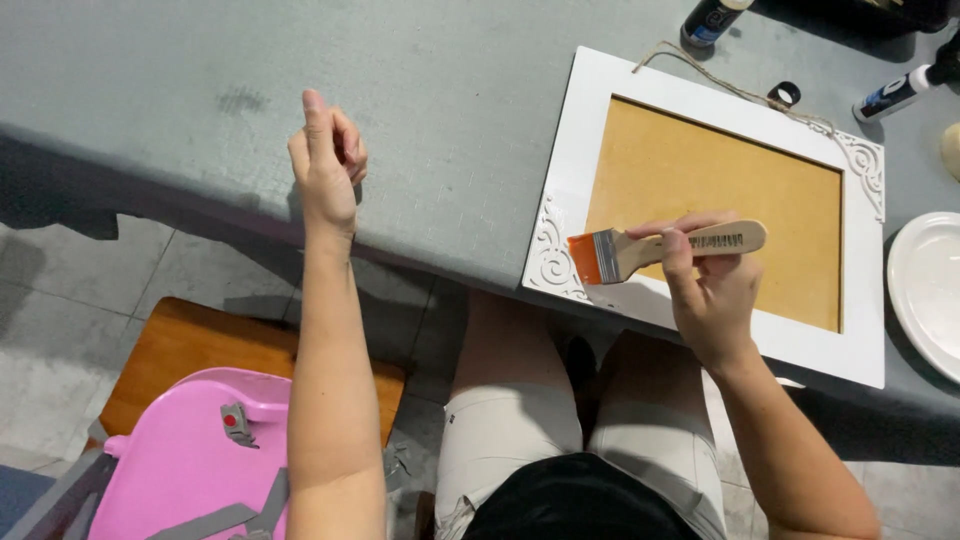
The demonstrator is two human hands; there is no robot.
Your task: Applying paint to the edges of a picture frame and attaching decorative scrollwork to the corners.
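Right hand grips the brush, orange bristles over the white frame lying at the table edge. Left hand hovers above the table, empty, fingers loosely curled.

brush: pale bare wood handle, dull metal band, orange synthetic-looking bristles; held in the right hand, centre right of the frame.
frame: white painted, smooth matt, carved scrollwork at the corners; right half of the frame.
panel: tan fibreboard look, flat and matt, inside the frame.
string: rough natural twine, along the frame's top edge.
table: grey cloth-like cover, fine woven texture, matt.
plate: white, smooth, slightly glossy; right edge.
stool: varnished brown wood, lower left.
pink board: glossy pink paint, grey tape strips.
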